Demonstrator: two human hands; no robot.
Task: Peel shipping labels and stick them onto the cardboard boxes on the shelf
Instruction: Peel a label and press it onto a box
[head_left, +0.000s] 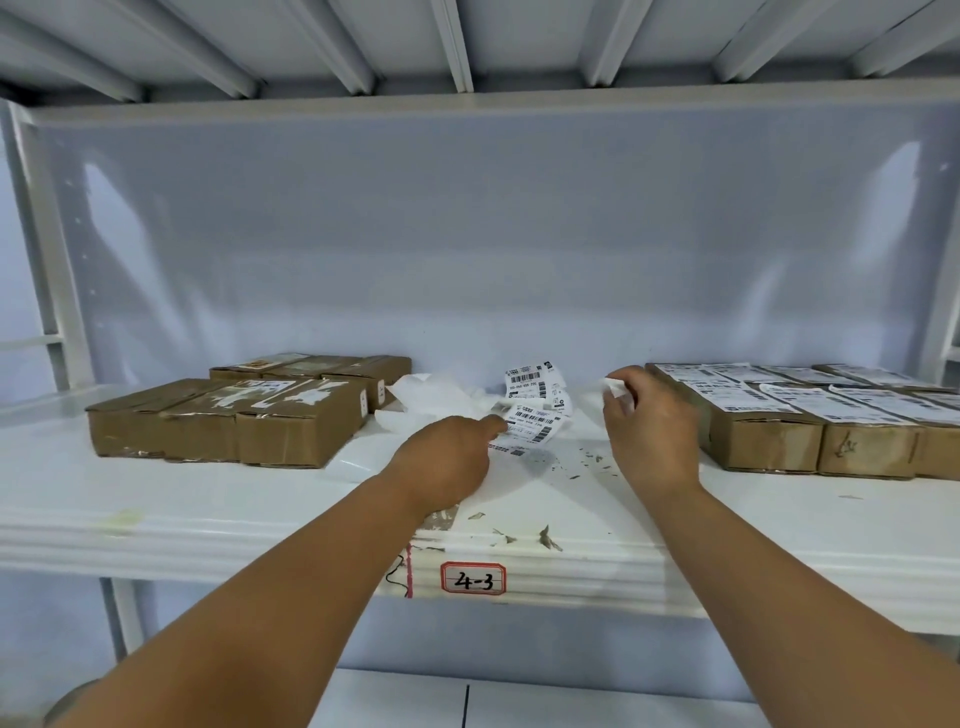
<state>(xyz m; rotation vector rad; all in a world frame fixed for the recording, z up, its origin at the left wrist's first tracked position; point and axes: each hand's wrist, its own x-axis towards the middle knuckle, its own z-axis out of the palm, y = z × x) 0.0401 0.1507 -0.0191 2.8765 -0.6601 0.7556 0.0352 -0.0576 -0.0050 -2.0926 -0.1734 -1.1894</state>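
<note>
Left grip (447, 462) mid shelf (208, 499), forefinger on shipping labels (537, 415), thumb hidden, pinch unclear. Right grip (649, 423) pinching white paper scrap (615, 388) beside labelled boxes (769, 441), shelf's right end.

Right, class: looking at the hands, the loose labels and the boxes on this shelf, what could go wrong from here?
1. The small white piece pinched in the right hand could fold and stick to itself.
2. The right boxes beside it already carry labels; one might be labelled twice while the left boxes, showing only torn remnants, get missed.
3. The label strip at the left hand lies against crumpled backing paper and could get mixed up with it.
</note>
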